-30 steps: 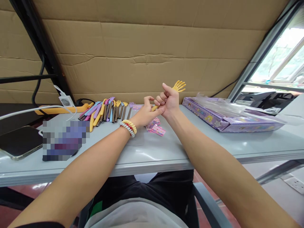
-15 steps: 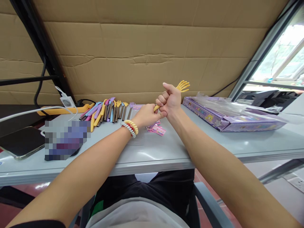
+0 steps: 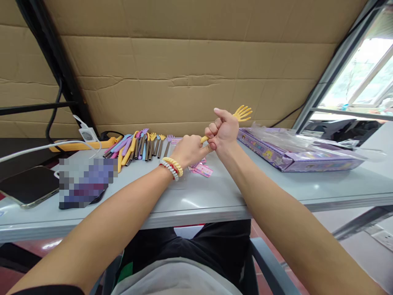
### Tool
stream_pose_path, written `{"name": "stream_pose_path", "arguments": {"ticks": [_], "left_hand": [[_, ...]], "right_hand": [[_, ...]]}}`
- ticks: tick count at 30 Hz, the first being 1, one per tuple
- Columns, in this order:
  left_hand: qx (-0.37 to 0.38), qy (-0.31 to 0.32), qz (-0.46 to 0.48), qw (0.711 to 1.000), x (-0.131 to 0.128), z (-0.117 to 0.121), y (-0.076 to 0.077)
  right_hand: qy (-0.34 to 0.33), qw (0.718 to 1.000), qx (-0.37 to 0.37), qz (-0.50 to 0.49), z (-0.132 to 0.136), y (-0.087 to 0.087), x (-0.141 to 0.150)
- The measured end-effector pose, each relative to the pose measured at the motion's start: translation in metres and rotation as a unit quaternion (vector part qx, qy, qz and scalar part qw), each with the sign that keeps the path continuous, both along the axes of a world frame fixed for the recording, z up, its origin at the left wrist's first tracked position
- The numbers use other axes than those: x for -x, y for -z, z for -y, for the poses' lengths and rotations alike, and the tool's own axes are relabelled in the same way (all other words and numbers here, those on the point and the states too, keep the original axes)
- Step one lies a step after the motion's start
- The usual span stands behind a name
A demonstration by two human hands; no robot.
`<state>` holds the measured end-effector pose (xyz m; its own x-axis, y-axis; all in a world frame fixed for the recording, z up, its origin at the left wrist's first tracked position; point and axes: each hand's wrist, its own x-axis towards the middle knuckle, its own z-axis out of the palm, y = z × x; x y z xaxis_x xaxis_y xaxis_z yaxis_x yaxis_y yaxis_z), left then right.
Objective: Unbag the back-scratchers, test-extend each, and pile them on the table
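A yellow back scratcher (image 3: 242,113) with a hand-shaped head is held between my two hands above the table. My right hand (image 3: 225,129) is wrapped in a fist around its shaft, and the yellow claw pokes out past the thumb side. The fingers of my left hand (image 3: 190,150) close on its yellow handle end, right beside the other hand. Most of the shaft is hidden in my fists. Beneath the hands lie small pink printed cards (image 3: 203,169), partly covered. More back scratchers (image 3: 147,144), in yellow, purple, pink and blue, lie side by side to the left.
At the right stands a purple printed box (image 3: 319,165) with clear plastic (image 3: 273,137) on top. A phone (image 3: 29,186), a blurred-out item (image 3: 89,182) and a white charger (image 3: 88,133) with cable lie at the left. Cardboard (image 3: 196,57) walls off the back of the grey table (image 3: 196,205).
My left hand has closed further over the handle end, its raised finger now down. Both hands and the back scratcher have shifted slightly to the right.
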<state>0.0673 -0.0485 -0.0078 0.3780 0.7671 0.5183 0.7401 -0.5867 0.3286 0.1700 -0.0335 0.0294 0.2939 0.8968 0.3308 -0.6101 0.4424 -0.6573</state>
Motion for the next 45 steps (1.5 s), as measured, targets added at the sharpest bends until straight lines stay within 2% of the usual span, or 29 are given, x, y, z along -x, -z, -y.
{"name": "stream_pose_path", "arguments": {"ticks": [3, 8, 13, 18, 26, 34, 45], "left_hand": [[0.017, 0.0, 0.031, 0.999, -0.002, 0.0, -0.002], [0.069, 0.054, 0.068, 0.994, -0.001, -0.005, -0.002], [0.064, 0.01, 0.082, 0.995, 0.006, -0.008, 0.003], [0.047, -0.027, 0.11, 0.992, 0.012, -0.01, 0.0], [0.061, -0.036, 0.087, 0.994, 0.015, -0.013, -0.005], [0.078, -0.046, 0.064, 0.994, 0.015, -0.017, -0.003], [0.113, 0.028, 0.009, 0.993, 0.018, -0.014, -0.002]], "right_hand": [[0.0, 1.0, -0.005, -0.012, 0.001, -0.003, -0.001], [-0.042, 0.999, -0.007, -0.018, -0.005, -0.001, -0.007], [-0.101, 0.995, -0.009, -0.021, -0.01, 0.006, -0.004], [-0.102, 0.994, 0.002, 0.034, -0.012, 0.01, 0.003], [-0.056, 0.994, 0.011, 0.09, -0.022, 0.014, -0.002], [0.01, 0.998, -0.01, 0.058, -0.029, 0.01, -0.011], [0.116, 0.992, -0.015, -0.042, -0.042, -0.003, -0.065]]}}
